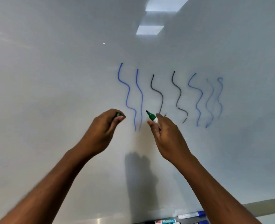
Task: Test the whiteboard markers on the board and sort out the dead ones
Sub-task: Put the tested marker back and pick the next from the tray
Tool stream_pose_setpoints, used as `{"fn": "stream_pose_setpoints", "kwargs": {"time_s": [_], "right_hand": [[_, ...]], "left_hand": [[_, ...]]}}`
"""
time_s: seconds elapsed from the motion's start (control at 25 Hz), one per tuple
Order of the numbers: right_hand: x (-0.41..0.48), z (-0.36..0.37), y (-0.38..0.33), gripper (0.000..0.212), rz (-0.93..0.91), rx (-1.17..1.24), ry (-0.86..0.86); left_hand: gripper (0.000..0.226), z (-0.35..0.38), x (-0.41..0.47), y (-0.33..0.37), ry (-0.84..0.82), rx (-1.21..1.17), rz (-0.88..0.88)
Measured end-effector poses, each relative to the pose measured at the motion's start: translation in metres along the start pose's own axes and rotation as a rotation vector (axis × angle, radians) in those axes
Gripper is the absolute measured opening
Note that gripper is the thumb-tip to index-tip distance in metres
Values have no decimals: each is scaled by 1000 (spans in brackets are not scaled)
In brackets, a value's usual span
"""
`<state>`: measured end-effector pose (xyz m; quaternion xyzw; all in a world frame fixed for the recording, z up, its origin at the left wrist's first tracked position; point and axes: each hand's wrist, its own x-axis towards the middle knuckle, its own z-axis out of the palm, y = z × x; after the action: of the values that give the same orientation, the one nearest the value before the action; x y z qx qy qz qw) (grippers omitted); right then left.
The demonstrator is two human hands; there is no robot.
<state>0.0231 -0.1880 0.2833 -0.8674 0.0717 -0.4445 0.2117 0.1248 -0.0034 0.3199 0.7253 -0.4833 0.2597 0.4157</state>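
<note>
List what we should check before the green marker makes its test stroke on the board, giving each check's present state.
1. Green marker uncapped, tip bare: ok.
2. Right hand grips the marker: ok.
3. Green cap held in the left hand: ok.
4. Bare whiteboard left of the leftmost blue squiggle: ok.
5. Tip touching the board: cannot tell.
6. Marker has ink: cannot tell, no green line drawn.

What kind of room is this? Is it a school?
Probably a classroom or a meeting room; I can't tell which. A big whiteboard fills the view, with blue and black squiggles drawn on it. Spare markers lie along its bottom edge, and square ceiling lights reflect in it.
</note>
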Motion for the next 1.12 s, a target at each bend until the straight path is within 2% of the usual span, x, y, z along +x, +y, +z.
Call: {"fn": "stream_pose_setpoints", "kwargs": {"time_s": [0.12,0.28,0.4,0.48,0.56,0.72,0.88,0.92,1.0,1.12], "right_hand": [[10,-5,-14,38,48,189,-35],[31,-24,-29,17,233,799,34],[43,-33,-29,26,332,1303,-62],[49,-34,-28,36,292,1490,-118],[53,-28,-28,34,186,1435,-64],[63,-16,-34,8,21,883,255],[88,-14,-31,4,-133,524,431],[91,-13,-31,9,-156,446,472],[89,-8,-28,14,-213,346,513],[63,4,-14,14,-265,276,446]], "left_hand": [[21,-11,8,2,104,29,-65],[15,-17,10,8,118,32,-69],[9,-19,9,10,137,-22,-121],[10,-22,9,9,163,-22,-127],[11,-24,11,7,175,-12,-133],[13,-25,18,-4,162,13,-190],[14,-22,27,-18,158,85,-259],[13,-21,28,-21,163,105,-266],[11,-18,31,-25,182,131,-266],[11,-14,33,-28,198,139,-235]]}}
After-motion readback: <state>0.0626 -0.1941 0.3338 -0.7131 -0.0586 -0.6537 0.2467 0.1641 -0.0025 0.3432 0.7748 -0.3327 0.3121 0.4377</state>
